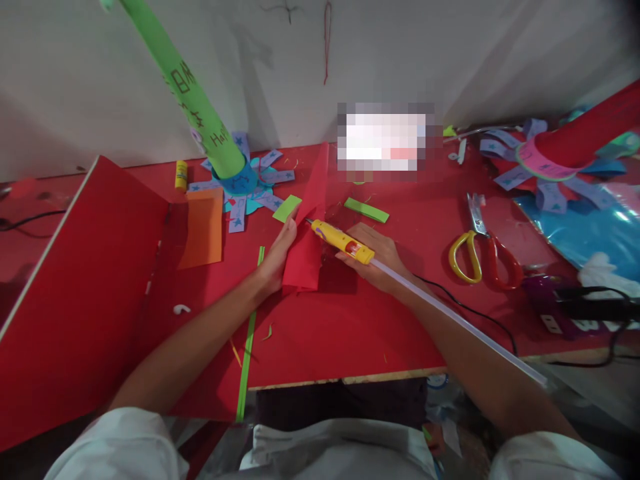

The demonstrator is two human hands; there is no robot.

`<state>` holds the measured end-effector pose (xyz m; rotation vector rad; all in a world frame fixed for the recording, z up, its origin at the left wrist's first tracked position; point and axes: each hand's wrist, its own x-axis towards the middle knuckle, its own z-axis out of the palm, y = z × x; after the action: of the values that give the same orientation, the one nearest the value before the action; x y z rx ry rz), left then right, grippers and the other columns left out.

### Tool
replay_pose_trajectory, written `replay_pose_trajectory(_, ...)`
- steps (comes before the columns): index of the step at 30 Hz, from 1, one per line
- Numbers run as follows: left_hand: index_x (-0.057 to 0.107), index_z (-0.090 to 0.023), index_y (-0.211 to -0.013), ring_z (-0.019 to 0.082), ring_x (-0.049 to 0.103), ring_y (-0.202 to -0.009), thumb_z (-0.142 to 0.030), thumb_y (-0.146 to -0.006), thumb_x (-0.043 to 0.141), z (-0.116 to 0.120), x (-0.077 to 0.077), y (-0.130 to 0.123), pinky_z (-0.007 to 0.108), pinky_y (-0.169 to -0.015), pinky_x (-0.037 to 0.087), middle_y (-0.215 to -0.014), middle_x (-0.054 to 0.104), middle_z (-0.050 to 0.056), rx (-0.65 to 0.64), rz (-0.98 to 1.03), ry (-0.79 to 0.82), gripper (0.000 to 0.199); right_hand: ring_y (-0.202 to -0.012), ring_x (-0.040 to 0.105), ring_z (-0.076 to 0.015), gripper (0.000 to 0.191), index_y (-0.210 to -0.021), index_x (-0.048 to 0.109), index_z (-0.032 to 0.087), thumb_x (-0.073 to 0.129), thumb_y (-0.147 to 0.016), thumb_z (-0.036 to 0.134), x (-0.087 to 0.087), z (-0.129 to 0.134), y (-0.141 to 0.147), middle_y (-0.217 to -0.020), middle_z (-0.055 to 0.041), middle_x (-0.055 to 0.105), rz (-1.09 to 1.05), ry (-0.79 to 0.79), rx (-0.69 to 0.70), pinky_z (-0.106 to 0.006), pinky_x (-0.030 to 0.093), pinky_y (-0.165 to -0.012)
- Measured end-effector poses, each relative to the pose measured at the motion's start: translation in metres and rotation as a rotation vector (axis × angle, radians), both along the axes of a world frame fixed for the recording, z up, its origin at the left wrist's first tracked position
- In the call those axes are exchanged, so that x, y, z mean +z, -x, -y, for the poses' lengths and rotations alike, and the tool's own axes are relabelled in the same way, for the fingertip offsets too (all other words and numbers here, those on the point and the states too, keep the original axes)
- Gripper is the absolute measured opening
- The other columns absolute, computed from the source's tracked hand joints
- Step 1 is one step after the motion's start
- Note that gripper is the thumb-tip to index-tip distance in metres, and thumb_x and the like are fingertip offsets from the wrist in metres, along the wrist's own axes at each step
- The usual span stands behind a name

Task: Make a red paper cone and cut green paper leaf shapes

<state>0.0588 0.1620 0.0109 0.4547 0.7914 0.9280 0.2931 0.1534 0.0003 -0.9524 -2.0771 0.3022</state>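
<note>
1. Far left, a tall red board with a pale edge (90, 287) rises at a slant and limits room on that side.
2. Next, an orange rectangular paper sheet (203, 230) lies flat, a small yellow glue stick (181, 175) just behind it; a white earbud (181, 309) lies nearer the front.
3. Behind, a green paper tube with handwriting (185, 87) leans up from a blue paper ring (236, 181).
4. Two narrow bright-green strips (247, 353) run under the left forearm to the front edge of the red tabletop (325, 347).
5. The left hand (280, 250) grips a folded red paper sheet (306, 260) by its left side, mid-table; a short green paper piece (286, 209) sits just past the fingertips.
6. The right hand (377, 250) is closed round a yellow glue gun (343, 241), nozzle toward the red sheet; whether it touches, I can't tell. A long translucent rod (460, 320) juts from its back, past the table's front edge.
7. Right of that hand, some open tabletop, crossed by a black cord (460, 303), leads to scissors with yellow and red handles (504, 263).
8. Far right, a red paper tube (595, 137) and a glossy blue sheet (575, 230) crowd the side.
</note>
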Motion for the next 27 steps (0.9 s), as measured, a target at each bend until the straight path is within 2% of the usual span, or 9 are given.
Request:
replay_pose_trajectory(3,0.037,-0.033,-0.166,0.019,0.078,-0.075,-0.052,-0.107,0.058,0.001,0.002,-0.003,0.030,-0.072,0.066,-0.122,0.079,0.011,0.043,-0.114,-0.111,0.066,-0.080,0.064,-0.0198,0.034,-0.100,0.061,0.023,0.055,-0.107,0.056,0.001,0.001,0.000,-0.090,-0.0064,0.068,-0.006,0.028,0.012,-0.032,0.043,-0.059)
replay_pose_trajectory(9,0.039,-0.032,-0.166,0.027,0.079,-0.100,-0.062,-0.092,0.075,0.002,-0.001,-0.006,0.038,-0.084,0.068,-0.142,0.071,0.015,0.036,-0.117,-0.171,0.087,-0.082,0.064,-0.0187,0.039,-0.102,0.061,0.023,0.053,-0.107,0.061,0.001,0.004,-0.001,-0.093,-0.0065,0.067,0.031,0.077,0.000,-0.030,0.043,-0.059)
replay_pose_trajectory(16,0.044,-0.044,-0.162,0.032,0.075,-0.119,-0.064,-0.081,0.085,0.006,-0.008,-0.005,0.045,-0.092,0.068,-0.157,0.062,0.009,0.034,-0.170,-0.264,0.093,-0.080,0.064,-0.0175,0.039,-0.103,0.062,0.022,0.051,-0.108,0.059,-0.001,0.005,0.002,-0.095,-0.0067,0.068,0.010,0.034,-0.015,-0.030,0.044,-0.060)
replay_pose_trajectory(22,0.047,-0.040,-0.162,0.037,0.056,-0.147,-0.067,-0.069,0.093,0.008,-0.002,-0.007,0.046,-0.114,0.056,-0.165,0.054,0.009,0.040,-0.262,-0.375,0.108,-0.077,0.060,-0.0159,0.038,-0.096,0.058,0.022,0.051,-0.109,0.057,0.002,0.005,0.001,-0.089,-0.0048,0.064,0.022,0.041,-0.021,-0.029,0.039,-0.057)
replay_pose_trajectory(27,0.045,-0.038,-0.164,0.037,0.045,-0.157,-0.065,-0.068,0.093,0.007,-0.001,-0.008,0.048,-0.124,0.046,-0.171,0.045,0.010,0.013,-0.295,-0.431,0.110,-0.071,0.057,-0.0158,0.039,-0.088,0.053,0.024,0.051,-0.109,0.057,0.003,0.004,0.001,-0.081,-0.0024,0.059,0.009,0.009,-0.048,-0.030,0.035,-0.053)
